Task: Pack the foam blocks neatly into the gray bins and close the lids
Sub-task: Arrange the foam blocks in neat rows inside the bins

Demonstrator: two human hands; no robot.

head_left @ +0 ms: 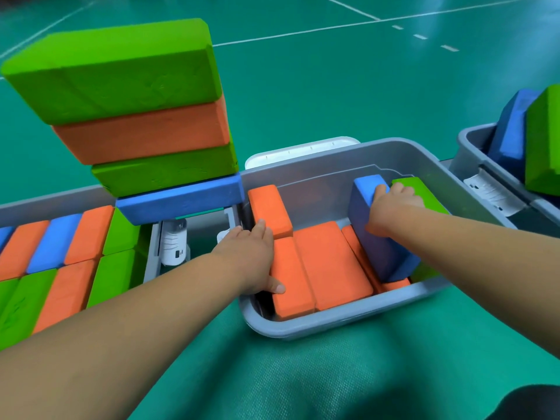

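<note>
An open gray bin (333, 326) sits in front of me on the green floor. Orange foam blocks (331, 265) lie flat on its bottom, and another orange block (269, 209) leans at the back left. My left hand (248, 256) is at the bin's left wall, thumb on top of the leftmost orange block (292, 286), holding its edge. My right hand (391, 207) grips the top of a blue block (378, 256) that stands on edge at the right. A green block (424, 192) lies just beyond that hand.
A second gray bin (60, 201) on the left is filled with rows of colored blocks, and a tall stack topped by a green block (115, 71) stands on it. A third bin (472, 137) with blocks sits at the far right. A white lid (300, 150) lies behind the middle bin.
</note>
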